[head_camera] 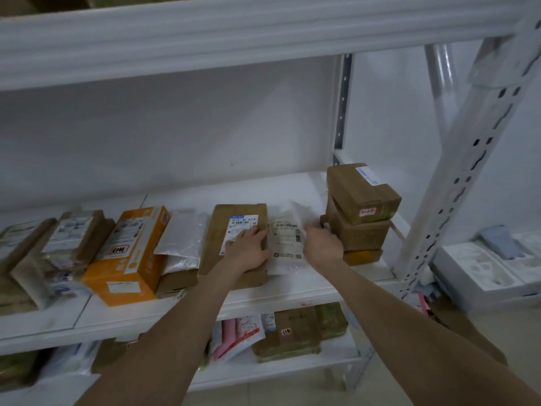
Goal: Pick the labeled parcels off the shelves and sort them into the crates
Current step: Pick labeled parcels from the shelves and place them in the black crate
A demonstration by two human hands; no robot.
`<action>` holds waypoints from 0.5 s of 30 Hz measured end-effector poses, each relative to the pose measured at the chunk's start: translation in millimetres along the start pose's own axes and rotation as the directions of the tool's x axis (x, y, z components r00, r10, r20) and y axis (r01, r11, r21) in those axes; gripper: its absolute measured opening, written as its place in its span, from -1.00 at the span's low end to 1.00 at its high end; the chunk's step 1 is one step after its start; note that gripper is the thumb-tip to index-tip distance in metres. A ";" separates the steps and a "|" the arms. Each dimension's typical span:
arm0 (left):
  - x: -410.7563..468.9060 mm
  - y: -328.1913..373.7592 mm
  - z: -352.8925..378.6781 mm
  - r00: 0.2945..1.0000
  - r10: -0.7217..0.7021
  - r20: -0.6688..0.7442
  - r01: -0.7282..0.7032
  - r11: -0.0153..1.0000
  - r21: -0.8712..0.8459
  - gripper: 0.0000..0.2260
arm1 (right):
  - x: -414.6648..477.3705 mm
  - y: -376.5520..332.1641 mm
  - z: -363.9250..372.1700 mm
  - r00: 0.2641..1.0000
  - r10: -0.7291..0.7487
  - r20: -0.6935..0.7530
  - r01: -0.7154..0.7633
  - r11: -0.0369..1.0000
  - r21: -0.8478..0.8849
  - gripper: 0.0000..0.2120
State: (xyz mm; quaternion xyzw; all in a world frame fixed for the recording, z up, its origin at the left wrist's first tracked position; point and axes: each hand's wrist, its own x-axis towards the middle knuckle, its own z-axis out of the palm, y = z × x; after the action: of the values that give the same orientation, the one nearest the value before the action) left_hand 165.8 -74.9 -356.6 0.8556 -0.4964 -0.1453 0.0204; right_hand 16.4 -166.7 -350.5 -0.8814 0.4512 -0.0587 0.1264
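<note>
Two hands reach onto the middle shelf [234, 191]: the left hand [248, 249] lies with straight fingers on the flat brown parcel [216, 238]. The right hand [323, 244] meets the white poly mailer [285, 238] beside stacked brown boxes [363, 206], and its fingers are hidden, so its grip cannot be told.

We can read only one line: the white label [243, 227] on the flat brown parcel [234, 213], mid-shelf, opens with what looks like "SCTC M1 A21B" above a barcode, and the rest is too small. The white bag [285, 244] beside it carries barcodes and a square code, all unreadable. Handwritten stickers on the orange box [131, 259], on the top box [360, 191] of the right-end stack and on a lower-shelf parcel [295, 323] are illegible to us.
</note>
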 end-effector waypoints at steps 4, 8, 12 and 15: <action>1.2 1.1 -8.4 0.999 -0.038 -0.021 0.032 0.970 -0.240 -0.46 | 0.2 -2.5 -37.0 0.961 0.099 -0.260 -0.033 0.969 0.245 -0.66; -4.4 10.1 -34.2 0.949 -0.249 -0.193 0.029 0.677 -0.735 -0.40 | 10.4 -11.4 -56.6 0.939 0.271 -0.210 -0.024 0.663 0.748 -0.79; -15.2 16.2 -51.5 0.977 -0.189 -0.103 -0.047 0.279 -0.959 -0.26 | 6.4 -22.7 -60.0 0.944 0.286 0.162 -0.181 0.039 0.983 -0.79; -22.0 20.7 -55.9 0.976 -0.189 -0.106 -0.078 0.153 -0.985 -0.63 | 4.8 -28.3 -52.4 0.940 0.243 0.240 -0.229 -0.072 0.971 -0.79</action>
State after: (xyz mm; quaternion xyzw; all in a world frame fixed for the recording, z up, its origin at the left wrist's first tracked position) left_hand 153.1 -72.7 -294.3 0.6638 -0.2453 -0.3447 0.6168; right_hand 30.0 -163.7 -292.4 -0.4318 0.4190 -0.3436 0.7211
